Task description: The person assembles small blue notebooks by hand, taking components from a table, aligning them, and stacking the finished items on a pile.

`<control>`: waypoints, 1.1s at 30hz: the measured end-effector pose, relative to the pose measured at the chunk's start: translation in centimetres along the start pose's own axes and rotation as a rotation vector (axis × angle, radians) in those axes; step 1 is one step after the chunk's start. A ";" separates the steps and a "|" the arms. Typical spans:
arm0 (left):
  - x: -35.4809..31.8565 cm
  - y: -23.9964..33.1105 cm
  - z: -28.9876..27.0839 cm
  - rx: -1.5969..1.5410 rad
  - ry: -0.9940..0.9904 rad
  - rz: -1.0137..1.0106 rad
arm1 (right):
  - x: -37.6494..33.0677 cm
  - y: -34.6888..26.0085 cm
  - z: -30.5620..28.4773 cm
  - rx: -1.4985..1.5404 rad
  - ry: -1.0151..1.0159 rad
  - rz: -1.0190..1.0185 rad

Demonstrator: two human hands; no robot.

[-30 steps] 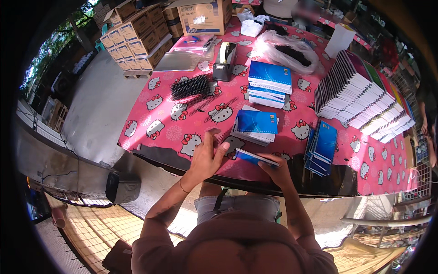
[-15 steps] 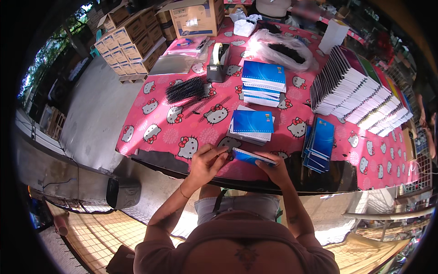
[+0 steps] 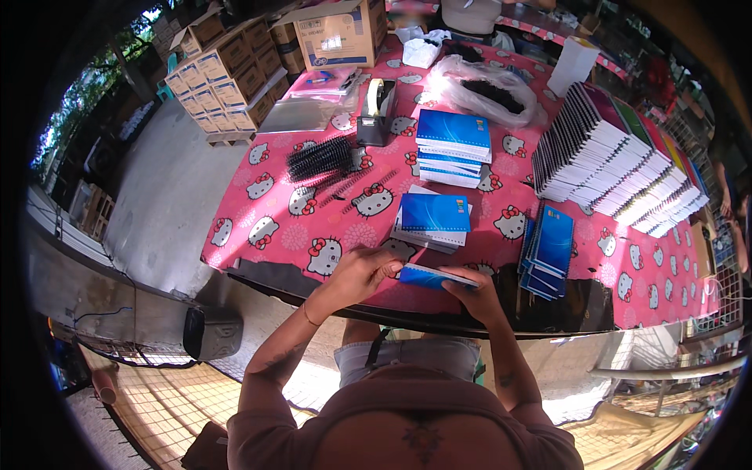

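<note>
My left hand (image 3: 362, 272) and my right hand (image 3: 468, 287) both grip a small blue notebook (image 3: 429, 276), held flat just above the near edge of a pink cartoon-print table (image 3: 282, 227). The left hand pinches the notebook's left end, the right hand covers its right end. Right behind the hands lies a short stack of blue notebooks (image 3: 433, 220). A taller blue stack (image 3: 453, 146) stands farther back. A fanned bunch of blue notebooks (image 3: 548, 249) rests to the right of my right hand.
Black spiral binding combs (image 3: 319, 159) and a tape dispenser (image 3: 377, 111) sit at the back left. A long slanted row of notebooks (image 3: 619, 164) fills the right. A clear bag (image 3: 486, 88), cardboard boxes (image 3: 335, 33) and stacked cartons (image 3: 223, 66) stand beyond.
My left hand has come down from the short blue stack to the notebook's left end. Both hands now hold the notebook closer to the table's near edge.
</note>
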State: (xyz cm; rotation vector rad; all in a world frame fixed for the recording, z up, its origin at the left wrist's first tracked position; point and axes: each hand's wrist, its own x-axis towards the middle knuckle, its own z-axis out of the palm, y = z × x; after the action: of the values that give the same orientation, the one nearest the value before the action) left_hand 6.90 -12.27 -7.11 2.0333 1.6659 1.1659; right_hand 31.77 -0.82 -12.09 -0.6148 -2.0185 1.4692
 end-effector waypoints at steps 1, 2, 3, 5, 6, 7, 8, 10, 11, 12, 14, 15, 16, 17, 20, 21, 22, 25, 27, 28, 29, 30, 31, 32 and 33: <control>0.3 -0.1 -0.1 0.012 -0.060 0.028 | 0.0 -0.2 -0.1 0.008 -0.006 0.008; 0.2 0.0 -0.1 0.027 -0.049 0.024 | 0.1 -0.4 -0.2 0.015 -0.012 0.017; 0.7 1.4 -0.4 0.039 -0.043 0.021 | 0.1 -0.6 -0.3 0.024 -0.013 0.026; 1.1 1.2 -0.4 0.057 -0.083 0.032 | 0.1 -0.7 -0.4 0.042 -0.018 0.045; 1.4 0.4 -0.4 0.063 -0.127 0.043 | 0.1 -0.7 -0.3 0.047 -0.022 0.044; 1.4 -0.2 -0.3 0.069 -0.170 0.053 | 0.1 -0.7 -0.2 0.052 -0.028 0.044; 0.9 -0.5 -0.2 0.080 -0.207 -0.030 | 0.1 -0.7 -0.1 0.057 -0.034 0.043; 1.6 1.1 -0.2 0.094 -0.289 -0.185 | 0.1 -0.6 -0.2 0.085 0.011 0.028; 1.9 1.9 0.3 0.303 -0.187 -0.110 | 0.1 -0.7 -0.1 0.098 0.033 0.020; 1.9 2.8 1.2 0.510 -0.079 -0.037 | 0.2 -1.2 0.1 0.126 0.067 0.038; 0.5 2.8 3.5 0.751 0.011 0.011 | 0.1 -2.7 0.8 0.186 0.128 0.077; -0.7 2.9 4.4 0.766 0.012 -0.001 | -0.1 -3.0 0.7 0.148 0.130 0.060; -1.8 3.2 5.1 0.783 0.018 -0.011 | 0.0 -3.3 0.6 0.108 0.132 0.039; -2.4 3.0 5.5 0.800 0.023 -0.022 | 0.0 -3.3 0.6 0.069 0.133 0.018; 0.5 2.3 2.0 0.516 -0.029 -0.027 | -0.1 -3.3 0.4 0.055 0.103 0.009; 1.4 2.1 0.5 0.415 -0.114 -0.062 | 0.1 -3.3 0.3 0.075 0.093 0.008; 2.0 1.0 0.2 0.318 -0.021 0.134 | 0.2 -3.3 0.3 0.095 0.083 0.007; 2.1 2.8 -0.2 0.167 -0.063 -0.080 | -0.2 -3.4 0.1 0.091 0.092 0.004; 2.3 3.1 0.9 0.472 -0.034 0.009 | -0.2 -3.5 0.1 0.094 0.136 -0.033; 2.2 4.1 2.1 0.629 -0.008 0.052 | -0.3 -3.9 0.3 0.112 0.169 -0.040; 1.3 4.8 3.1 0.785 0.021 0.096 | -0.4 -4.4 0.1 0.119 0.187 -0.016; -1.5 2.7 5.5 0.876 -0.031 0.135 | -0.5 -5.0 0.0 0.125 0.194 0.004; -2.1 2.6 6.3 0.829 -0.015 0.109 | -0.6 -5.0 -0.4 0.126 0.217 0.028; -2.2 2.6 6.5 0.791 0.004 0.088 | -0.4 -4.8 -0.4 0.111 0.180 0.045; -1.9 2.6 6.4 0.753 0.018 0.059 | -0.5 -4.3 0.0 0.099 0.138 0.066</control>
State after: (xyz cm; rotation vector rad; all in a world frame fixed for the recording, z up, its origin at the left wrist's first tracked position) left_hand 13.32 -13.04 -10.32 2.4852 2.3089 0.6012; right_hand 31.98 -2.46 -8.04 -0.7269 -1.8245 1.5125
